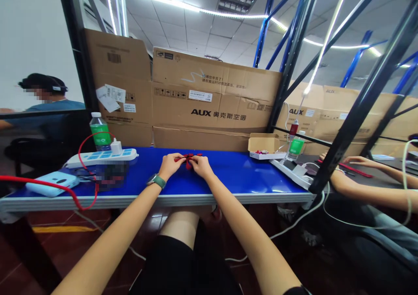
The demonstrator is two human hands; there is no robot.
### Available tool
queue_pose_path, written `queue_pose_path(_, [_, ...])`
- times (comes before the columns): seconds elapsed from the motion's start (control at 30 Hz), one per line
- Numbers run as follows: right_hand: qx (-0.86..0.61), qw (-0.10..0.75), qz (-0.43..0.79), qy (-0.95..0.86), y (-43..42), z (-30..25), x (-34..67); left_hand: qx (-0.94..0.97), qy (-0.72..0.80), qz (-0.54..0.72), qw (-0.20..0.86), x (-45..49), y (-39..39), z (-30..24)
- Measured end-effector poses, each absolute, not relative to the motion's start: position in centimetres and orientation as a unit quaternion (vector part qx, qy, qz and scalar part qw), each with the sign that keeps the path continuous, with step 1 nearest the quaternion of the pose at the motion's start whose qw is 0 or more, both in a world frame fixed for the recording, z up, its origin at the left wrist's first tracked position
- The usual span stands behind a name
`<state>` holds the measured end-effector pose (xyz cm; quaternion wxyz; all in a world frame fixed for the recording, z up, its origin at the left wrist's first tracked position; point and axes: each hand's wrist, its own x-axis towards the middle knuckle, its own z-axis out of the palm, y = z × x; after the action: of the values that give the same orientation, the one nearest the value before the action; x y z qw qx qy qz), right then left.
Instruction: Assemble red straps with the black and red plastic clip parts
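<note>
Over the middle of the blue tabletop [238, 169], my left hand [170, 165] and my right hand [202, 166] face each other with fingertips pinched. Between them is a small red-and-black item [188, 165], perhaps cloth or ribbon; it is too small to name its kind. Both hands grip it, one from each side, and the fingers cover part of it. Bits of red also show just behind the fingertips. A watch with a green strap [158, 181] is on my left wrist.
On the left are a white power strip [101, 158], a light blue box-like device [52, 183], a red cable [35, 180] and a green-labelled bottle [100, 132]. At back right sits an open small carton [264, 147]. Cardboard [215, 112] walls the back. Other people sit on both sides.
</note>
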<state>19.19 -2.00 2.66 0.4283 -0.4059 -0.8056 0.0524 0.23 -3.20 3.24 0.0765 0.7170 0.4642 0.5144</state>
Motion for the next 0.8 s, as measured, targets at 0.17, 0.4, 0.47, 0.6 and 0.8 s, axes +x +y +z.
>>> queue_pose_path(0.17, [-0.429,0.398,0.02,-0.811,-2.48,2.9,18.85,0.716,0.447,0.529,0.092,0.29,-3.11,3.18])
queue_pose_path(0.4, [-0.418,0.366,-0.046,-0.83,-2.22,2.45,18.93,0.742,0.415,0.511,0.125,0.25,-2.84,2.96])
queue_pose_path(0.47, [-0.421,0.359,-0.054,-0.831,-2.19,2.4,18.92,0.752,0.416,0.499,0.111,0.26,-2.78,2.94])
queue_pose_path(0.6, [-0.425,0.348,-0.058,-0.834,-2.44,2.59,18.92,0.762,0.419,0.486,0.086,0.26,-2.78,2.95])
queue_pose_path(0.8, [-0.422,0.337,-0.053,-0.84,-2.82,2.92,19.01,0.773,0.418,0.471,0.08,0.08,-2.77,2.84])
